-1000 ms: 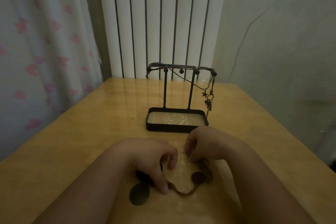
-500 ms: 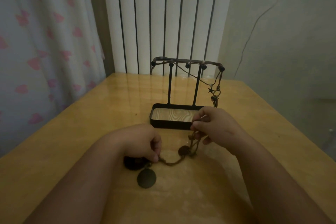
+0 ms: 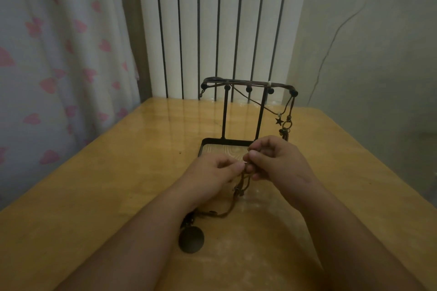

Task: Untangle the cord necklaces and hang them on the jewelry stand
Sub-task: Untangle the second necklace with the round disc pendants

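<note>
A black jewelry stand [image 3: 248, 88] with a tray base [image 3: 212, 143] stands mid-table. A cord necklace with a star charm [image 3: 279, 121] and a ring pendant hangs from the stand's right end. My left hand [image 3: 212, 172] and my right hand [image 3: 275, 160] meet in front of the tray, both pinching the top of a brown cord necklace [image 3: 238, 192]. The cord droops from my fingers to the table, where its dark round pendant [image 3: 191, 240] lies. Part of the cord is hidden under my left forearm.
The wooden table [image 3: 118, 184] ends at a white radiator [image 3: 212, 30] behind the stand. A curtain with pink hearts [image 3: 59, 54] hangs at the left, a pale wall with a thin cable [image 3: 331, 42] at the right. A tiny speck [image 3: 180, 152] lies left of the tray.
Both hands rose from the table and moved toward the stand, lifting the cord. My left hand came up beside the right, and the round pendant stayed on the table.
</note>
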`<state>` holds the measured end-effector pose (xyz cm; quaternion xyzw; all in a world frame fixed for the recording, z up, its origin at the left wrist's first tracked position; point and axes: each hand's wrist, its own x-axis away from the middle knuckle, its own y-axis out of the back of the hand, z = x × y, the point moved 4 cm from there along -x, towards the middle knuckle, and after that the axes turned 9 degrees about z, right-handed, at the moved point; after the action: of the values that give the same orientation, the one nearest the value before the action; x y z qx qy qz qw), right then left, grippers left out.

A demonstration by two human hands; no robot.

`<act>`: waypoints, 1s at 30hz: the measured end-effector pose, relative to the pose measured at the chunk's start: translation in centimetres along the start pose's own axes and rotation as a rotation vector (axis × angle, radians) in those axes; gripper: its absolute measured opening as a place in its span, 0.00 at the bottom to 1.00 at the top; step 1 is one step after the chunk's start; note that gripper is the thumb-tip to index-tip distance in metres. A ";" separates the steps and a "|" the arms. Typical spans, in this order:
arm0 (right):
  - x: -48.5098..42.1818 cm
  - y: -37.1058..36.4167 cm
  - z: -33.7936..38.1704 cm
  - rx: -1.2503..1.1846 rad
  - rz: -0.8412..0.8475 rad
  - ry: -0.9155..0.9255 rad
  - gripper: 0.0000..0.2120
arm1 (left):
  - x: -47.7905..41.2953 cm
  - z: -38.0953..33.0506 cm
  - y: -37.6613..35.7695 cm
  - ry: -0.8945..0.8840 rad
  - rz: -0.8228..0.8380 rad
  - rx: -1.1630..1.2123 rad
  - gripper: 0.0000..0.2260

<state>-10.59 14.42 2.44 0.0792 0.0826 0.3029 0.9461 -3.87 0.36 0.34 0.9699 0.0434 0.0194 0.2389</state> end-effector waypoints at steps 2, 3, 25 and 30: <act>0.0 0.1 0.1 0.027 -0.012 0.010 0.04 | 0.0 -0.2 -0.2 -0.027 -0.032 0.012 0.05; 0.0 0.1 0.2 0.025 -0.012 0.008 0.04 | 0.0 -0.4 -0.3 -0.036 -0.043 0.014 0.05; 0.2 1.5 0.6 0.055 0.112 -0.133 0.13 | 0.5 -0.7 2.9 -0.049 -0.115 0.311 0.07; 0.5 1.3 0.5 0.215 0.125 -0.119 0.11 | 0.8 -1.1 3.2 -0.017 -0.150 -0.107 0.03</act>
<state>-10.82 15.67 3.14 0.2029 0.0535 0.3457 0.9146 -2.85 -1.94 2.80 0.9499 0.1130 -0.0045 0.2914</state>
